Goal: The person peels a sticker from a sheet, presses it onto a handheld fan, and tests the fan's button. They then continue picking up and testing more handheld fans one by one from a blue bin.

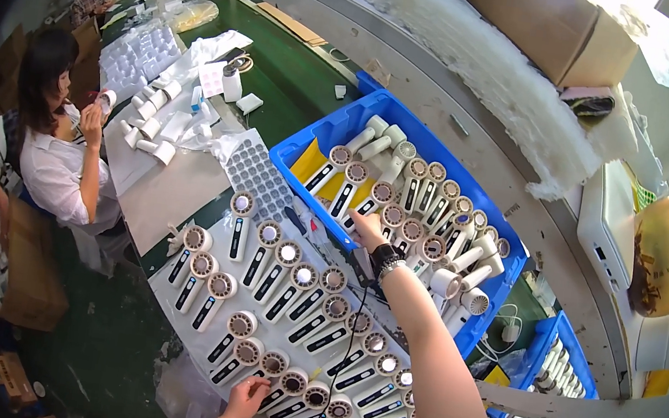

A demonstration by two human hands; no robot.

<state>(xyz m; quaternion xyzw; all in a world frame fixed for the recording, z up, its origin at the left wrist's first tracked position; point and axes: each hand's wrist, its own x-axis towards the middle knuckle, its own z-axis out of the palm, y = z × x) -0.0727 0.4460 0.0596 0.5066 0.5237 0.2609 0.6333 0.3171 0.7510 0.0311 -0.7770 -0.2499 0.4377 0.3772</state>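
Over the near edge of the blue bin [310,135], my right hand [367,231] is closed around the lower handle of a white handheld fan [381,193]. Its round grilled head points away from me, among several similar fans in the bin. My left hand [244,403] is low at the front of the table, fingers bent against the handle of another handheld fan [274,362] lying there; the fingertips are partly hidden. Rows of white fans with black handle panels [289,254] cover the table between my hands. A thin black cable [353,328] runs across them.
A grey tray of round parts [259,175] lies beyond the rows. On the left, a person in a white shirt [64,167] holds a white part. A second blue bin of fans [559,320] stands at the right. A cardboard box [532,24] sits on the shelf above.
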